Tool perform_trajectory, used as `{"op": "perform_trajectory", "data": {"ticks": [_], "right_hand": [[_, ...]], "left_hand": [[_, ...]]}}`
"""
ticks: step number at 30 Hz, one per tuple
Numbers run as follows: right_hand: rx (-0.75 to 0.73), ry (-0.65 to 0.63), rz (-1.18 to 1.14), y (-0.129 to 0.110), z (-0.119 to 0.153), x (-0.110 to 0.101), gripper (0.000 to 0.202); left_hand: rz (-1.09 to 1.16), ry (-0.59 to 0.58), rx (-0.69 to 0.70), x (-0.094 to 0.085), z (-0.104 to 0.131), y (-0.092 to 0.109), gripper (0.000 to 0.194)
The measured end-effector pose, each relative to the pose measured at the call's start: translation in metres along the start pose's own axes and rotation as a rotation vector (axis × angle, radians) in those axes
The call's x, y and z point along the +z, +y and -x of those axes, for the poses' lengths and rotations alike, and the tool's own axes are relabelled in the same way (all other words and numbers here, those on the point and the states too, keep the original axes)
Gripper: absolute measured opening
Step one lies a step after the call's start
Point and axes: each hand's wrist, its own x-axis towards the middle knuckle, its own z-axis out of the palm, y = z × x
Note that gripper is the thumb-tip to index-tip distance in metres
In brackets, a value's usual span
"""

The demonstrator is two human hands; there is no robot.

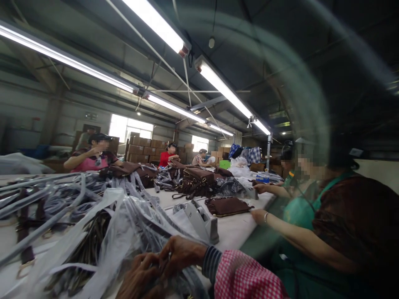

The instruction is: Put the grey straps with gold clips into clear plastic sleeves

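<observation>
Two hands, L hand (pixel 137 276) & R hand (pixel 183 254), meet w/ fingers curled, grip unclear, nr straps in plastic (pixel 92 243); brown bag (pixel 229 206) lies btwn tape dispenser (pixel 204 222) & co-worker's hand (pixel 258 216).

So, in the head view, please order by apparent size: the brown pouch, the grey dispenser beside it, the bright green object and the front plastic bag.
1. Plastic bag
2. Brown pouch and grey dispenser: too alike to rank
3. Bright green object
</observation>
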Motion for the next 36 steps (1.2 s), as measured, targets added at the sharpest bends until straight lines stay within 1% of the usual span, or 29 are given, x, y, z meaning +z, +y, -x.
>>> {"op": "perform_trajectory", "data": {"ticks": [3, 5, 8, 10, 12, 15, 18, 20, 22, 25, 28, 29, 32, 36], "right_hand": [[0.021, -0.208, 0.274, -0.011, -0.007, -0.009, 0.009], [-0.025, -0.281, 0.464, -0.019, -0.012, -0.014, 0.002], [-0.135, -0.297, 0.754, -0.028, -0.016, -0.014, 0.005], [-0.216, -0.262, 0.922, -0.03, -0.013, -0.01, 0.012], [-0.305, -0.212, 1.025, -0.029, -0.004, -0.004, 0.017], [-0.434, -0.108, 1.053, -0.024, 0.012, 0.002, 0.011], [-0.47, -0.024, 1.067, -0.019, 0.024, 0.002, 0.016], [-0.483, -0.003, 1.07, -0.018, 0.028, 0.001, 0.015], [-0.506, -0.011, 1.058, -0.019, 0.029, -0.001, 0.015], [-0.486, -0.077, 1.062, -0.02, 0.027, -0.002, 0.016], [-0.408, -0.144, 1.05, -0.02, 0.022, -0.002, 0.015], [-0.387, -0.154, 1.038, -0.019, 0.02, -0.002, 0.017], [-0.337, -0.157, 1.004, -0.018, 0.014, -0.003, 0.026], [-0.31, -0.15, 0.94, -0.019, 0.008, -0.008, 0.02]], "left_hand": [[0.018, -0.037, -0.004, 0.0, -0.002, 0.009, 0.027], [0.013, -0.029, -0.003, 0.0, 0.0, 0.008, 0.03], [-0.021, 0.009, -0.005, 0.003, 0.006, -0.003, 0.033], [-0.048, 0.036, 0.0, 0.006, 0.011, -0.01, 0.035], [-0.069, 0.021, 0.007, 0.008, 0.012, -0.013, 0.036], [-0.073, -0.042, 0.005, 0.009, 0.01, -0.012, 0.031], [-0.05, -0.051, 0.001, 0.008, 0.006, -0.007, 0.024], [-0.033, -0.078, 0.019, 0.005, 0.003, -0.004, 0.022], [-0.019, -0.151, 0.043, 0.001, -0.001, -0.001, 0.025], [-0.003, -0.231, 0.046, -0.005, -0.006, 0.003, 0.032], [0.029, -0.232, 0.032, -0.006, -0.009, 0.007, 0.032], [0.043, -0.23, 0.029, -0.006, -0.01, 0.008, 0.031], [0.077, -0.219, 0.006, -0.005, -0.009, 0.013, 0.026], [0.065, -0.188, -0.046, -0.002, -0.009, 0.016, 0.025]]}}
